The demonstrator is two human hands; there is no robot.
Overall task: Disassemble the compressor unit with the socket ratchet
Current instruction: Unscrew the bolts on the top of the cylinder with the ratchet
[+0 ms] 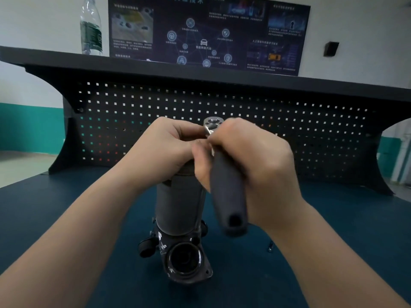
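Grey compressor unit [180,210] upright; both hands' fingers grip socket ratchet [226,185], handle toward viewer.

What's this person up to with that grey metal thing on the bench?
A person is taking apart a compressor unit lying on the blue bench top. The right hand grips the dark handle of a socket ratchet, whose silver head sits at the unit's far end. The left hand holds that same end, fingers near the ratchet head. A small loose bolt lies on the bench to the right.
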